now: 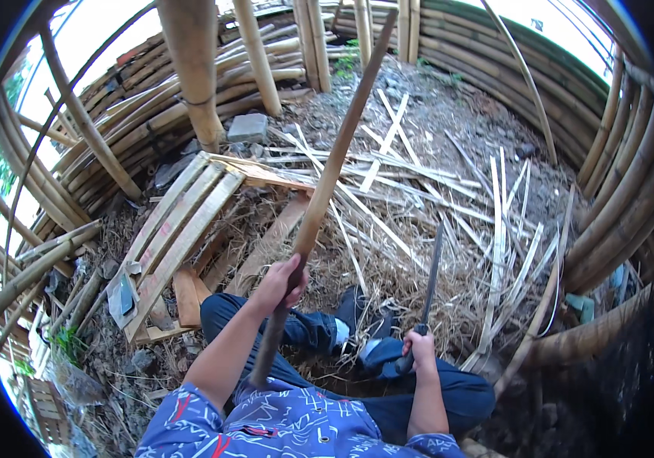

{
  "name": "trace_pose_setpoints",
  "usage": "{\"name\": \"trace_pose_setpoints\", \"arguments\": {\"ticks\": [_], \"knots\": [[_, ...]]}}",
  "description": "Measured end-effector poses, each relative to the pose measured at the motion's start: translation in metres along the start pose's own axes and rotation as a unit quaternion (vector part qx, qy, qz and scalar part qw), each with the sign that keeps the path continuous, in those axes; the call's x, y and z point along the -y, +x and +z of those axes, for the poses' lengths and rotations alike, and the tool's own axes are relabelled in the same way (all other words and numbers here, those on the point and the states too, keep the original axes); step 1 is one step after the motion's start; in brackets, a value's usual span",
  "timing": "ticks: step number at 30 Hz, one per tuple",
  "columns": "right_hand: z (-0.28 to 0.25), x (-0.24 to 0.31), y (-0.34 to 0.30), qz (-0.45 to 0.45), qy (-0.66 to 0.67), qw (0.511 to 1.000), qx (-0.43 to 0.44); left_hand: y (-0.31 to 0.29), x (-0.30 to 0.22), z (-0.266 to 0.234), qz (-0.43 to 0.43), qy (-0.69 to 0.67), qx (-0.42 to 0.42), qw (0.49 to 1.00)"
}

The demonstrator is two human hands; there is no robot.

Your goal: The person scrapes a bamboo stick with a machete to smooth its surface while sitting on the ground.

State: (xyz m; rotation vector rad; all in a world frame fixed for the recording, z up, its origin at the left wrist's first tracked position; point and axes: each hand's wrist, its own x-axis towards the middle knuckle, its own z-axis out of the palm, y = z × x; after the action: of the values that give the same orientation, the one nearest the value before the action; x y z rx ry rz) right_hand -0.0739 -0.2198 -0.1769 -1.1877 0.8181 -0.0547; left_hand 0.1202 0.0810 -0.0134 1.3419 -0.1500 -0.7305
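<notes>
My left hand point(279, 285) is wrapped round a long brown wooden or bamboo pole point(325, 179). The pole slants from my lap up to the far right of my hand, and its lower end rests against my body. In my right hand point(419, 349) is a long knife point(433, 271) with a dark narrow blade, gripped by its handle and pointing up and away. The blade stands apart from the pole, to its right. Both hands are above my bent legs in dark blue trousers point(449, 391).
A slatted wooden crate point(182, 216) lies tilted at left, with a phone-like object point(126, 294) on it. Pale split strips point(403, 183) and shavings cover the ground ahead. A grey block point(248, 127) sits beyond. Stacked bamboo poles point(518, 88) and upright bamboo posts point(191, 69) surround the spot.
</notes>
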Motion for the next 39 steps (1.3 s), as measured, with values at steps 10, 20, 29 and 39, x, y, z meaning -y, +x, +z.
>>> {"name": "trace_pose_setpoints", "arguments": {"ticks": [10, 20, 29, 39], "knots": [[0.014, 0.008, 0.001, 0.021, -0.018, 1.000, -0.005, 0.080, -0.130, 0.034, 0.150, -0.070, -0.003, 0.986], [0.013, 0.006, 0.000, 0.011, -0.015, 1.000, 0.024, 0.075, -0.174, 0.046, 0.184, 0.046, 0.002, 0.982], [0.014, 0.010, -0.006, 0.006, -0.040, 0.999, 0.017, 0.061, -0.197, 0.008, 0.153, 0.221, -0.016, 0.963], [0.012, 0.000, 0.004, 0.007, -0.043, 0.999, 0.018, 0.037, -0.216, -0.011, 0.338, 0.691, -0.401, 0.498]]}}
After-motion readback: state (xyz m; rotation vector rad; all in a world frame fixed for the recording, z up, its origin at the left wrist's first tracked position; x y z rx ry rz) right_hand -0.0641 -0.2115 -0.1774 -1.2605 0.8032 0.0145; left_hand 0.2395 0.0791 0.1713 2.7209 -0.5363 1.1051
